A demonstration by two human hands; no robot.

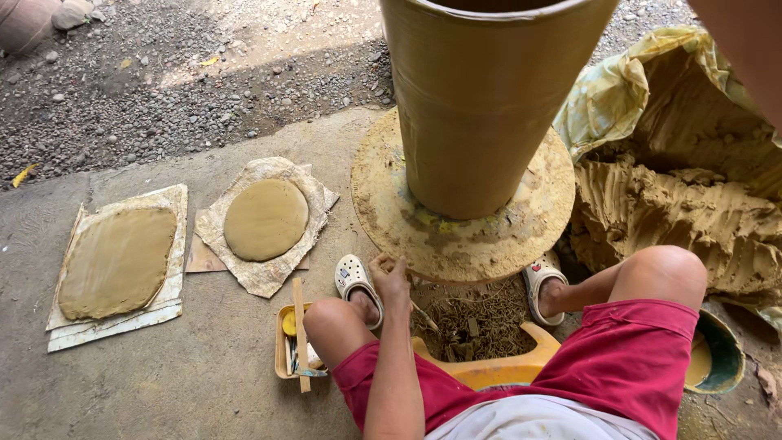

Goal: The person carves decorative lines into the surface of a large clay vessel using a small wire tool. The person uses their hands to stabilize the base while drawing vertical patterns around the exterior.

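Left hand [391, 281] grips a thin stick [423, 316], fingers closed, beside the turntable [383, 208] bearing the tall clay pot [481, 106]. Right hand's fingers are out of view. Advise steady, shallow strokes near the base.

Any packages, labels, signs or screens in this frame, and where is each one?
No labels, signs or screens show.
Crumpled yellow patterned plastic sheet: upper right, wrapped around the brown clay heap, the nearest thing to packaging.
Small yellow rectangular tray: on the ground beside the left knee, holding a wooden stick and small tools.
Left hand: at the round turntable board's edge, holding a thin stick.
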